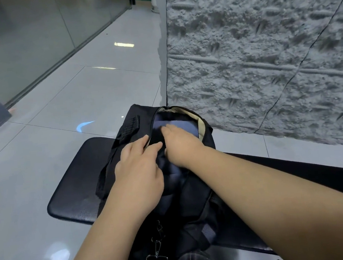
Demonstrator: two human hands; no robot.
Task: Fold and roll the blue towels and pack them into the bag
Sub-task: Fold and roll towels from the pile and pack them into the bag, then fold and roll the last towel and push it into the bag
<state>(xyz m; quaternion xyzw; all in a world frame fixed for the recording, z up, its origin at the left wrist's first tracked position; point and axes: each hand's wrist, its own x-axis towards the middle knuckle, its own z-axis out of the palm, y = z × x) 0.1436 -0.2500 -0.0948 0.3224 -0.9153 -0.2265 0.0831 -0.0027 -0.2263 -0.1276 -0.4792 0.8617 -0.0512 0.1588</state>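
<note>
Now my left hand (139, 167) lies flat, fingers spread, on the near left edge of the black duffel bag's (197, 193) open zipper. My right hand (178, 144) presses straight fingers onto a blue towel (184, 126) inside the bag, which sits on the black padded table (75, 190).

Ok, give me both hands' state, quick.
Left hand: open, fingers resting on the bag by its opening.
Right hand: open, pressing down on the blue towel inside the bag.
</note>
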